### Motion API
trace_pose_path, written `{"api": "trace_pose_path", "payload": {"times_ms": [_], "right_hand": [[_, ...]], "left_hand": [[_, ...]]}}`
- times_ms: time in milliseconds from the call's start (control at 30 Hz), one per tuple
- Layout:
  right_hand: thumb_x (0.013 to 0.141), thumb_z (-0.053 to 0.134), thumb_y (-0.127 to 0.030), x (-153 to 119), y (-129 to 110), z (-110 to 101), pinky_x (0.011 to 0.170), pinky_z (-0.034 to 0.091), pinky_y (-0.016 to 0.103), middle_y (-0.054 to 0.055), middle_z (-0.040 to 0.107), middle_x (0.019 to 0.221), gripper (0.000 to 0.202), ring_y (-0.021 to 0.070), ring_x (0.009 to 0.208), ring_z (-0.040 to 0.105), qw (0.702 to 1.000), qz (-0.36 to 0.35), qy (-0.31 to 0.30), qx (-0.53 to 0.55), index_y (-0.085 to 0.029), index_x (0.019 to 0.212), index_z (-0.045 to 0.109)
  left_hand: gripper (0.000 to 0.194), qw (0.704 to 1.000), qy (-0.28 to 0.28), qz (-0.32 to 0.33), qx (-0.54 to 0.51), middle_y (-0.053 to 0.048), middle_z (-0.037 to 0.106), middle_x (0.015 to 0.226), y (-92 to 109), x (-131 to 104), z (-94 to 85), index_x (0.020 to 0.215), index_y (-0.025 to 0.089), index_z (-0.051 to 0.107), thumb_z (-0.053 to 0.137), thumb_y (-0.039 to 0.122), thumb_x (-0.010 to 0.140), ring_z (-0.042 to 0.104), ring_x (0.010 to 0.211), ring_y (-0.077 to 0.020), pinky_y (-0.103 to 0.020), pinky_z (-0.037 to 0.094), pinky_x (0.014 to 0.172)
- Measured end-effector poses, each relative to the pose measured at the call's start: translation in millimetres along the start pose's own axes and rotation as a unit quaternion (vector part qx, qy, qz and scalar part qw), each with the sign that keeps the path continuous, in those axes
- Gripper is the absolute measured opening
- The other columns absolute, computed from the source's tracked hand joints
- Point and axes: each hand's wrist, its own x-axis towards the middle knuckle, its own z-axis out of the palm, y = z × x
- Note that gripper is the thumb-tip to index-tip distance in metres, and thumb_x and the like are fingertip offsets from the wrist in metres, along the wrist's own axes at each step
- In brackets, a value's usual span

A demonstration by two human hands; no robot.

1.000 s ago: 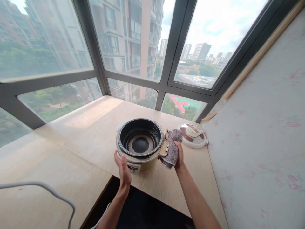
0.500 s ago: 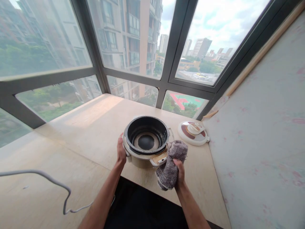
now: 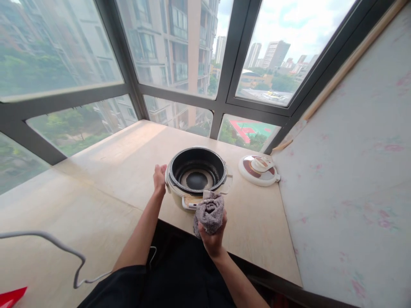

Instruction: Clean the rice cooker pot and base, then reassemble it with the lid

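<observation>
The left hand (image 3: 159, 179) is at the near left flank of the open cooker (image 3: 178, 196), its fingers bent and partly hidden, so how firmly it grips cannot be told. The right hand (image 3: 214, 239) is closed around a bunched grey cloth (image 3: 210, 211), which it holds up at the cooker's front, overlapping the rim beside the white front handle (image 3: 189, 204); whether the cloth presses on the rim is unclear. The cooker stands upright on the table (image 3: 118, 162), just right of the left hand and just beyond the right one, with its dark inner pot (image 3: 196, 179) facing up. Beyond the right hand and off to its right, a white and brown lid (image 3: 259, 170) lies near the wall (image 3: 353, 171). Left of the left hand and nearer the body, a pale cord (image 3: 64, 247) curves over the table, with a red thing (image 3: 13, 296) farther out.
</observation>
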Motion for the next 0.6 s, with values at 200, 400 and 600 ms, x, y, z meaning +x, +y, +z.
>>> {"api": "trace_pose_path", "payload": {"times_ms": [200, 400, 600], "right_hand": [[0.08, 0.067, -0.024, -8, 27, -1, 0.1, 0.05, 0.062, 0.015, 0.053, 0.132, 0.076, 0.0364, 0.121, 0.059, 0.971, -0.222, -0.027, -0.082, -0.033, 0.147, 0.033], [0.082, 0.067, -0.03, 22, 48, -8, 0.103, 0.048, 0.059, 0.017, 0.053, 0.133, 0.071, 0.0341, 0.125, 0.056, 0.976, -0.197, 0.017, -0.087, -0.027, 0.145, 0.034], [0.072, 0.073, -0.046, 47, 64, -17, 0.111, 0.04, 0.055, 0.02, 0.055, 0.131, 0.081, 0.035, 0.126, 0.056, 0.993, -0.074, 0.067, -0.059, -0.02, 0.14, 0.037]], "left_hand": [[0.049, 0.99, 0.113, 0.046, 0.076, -0.016, 0.051, 0.147, 4, -80, -4.5, 0.128, 0.017, 0.055, 0.051, 0.05, 0.092, 0.045, 0.142, -0.027, -0.042, 0.036, 0.117], [0.089, 0.985, 0.017, 0.081, 0.148, -0.017, 0.032, 0.163, 4, -155, 8.2, 0.152, 0.018, 0.038, 0.078, 0.045, 0.077, 0.024, 0.155, -0.0343, -0.045, 0.021, 0.127], [0.119, 0.982, -0.011, 0.09, 0.167, -0.019, 0.017, 0.168, -14, -176, 21.4, 0.162, 0.02, 0.015, 0.087, 0.04, 0.07, 0.021, 0.156, -0.034, -0.046, 0.023, 0.126]]}}
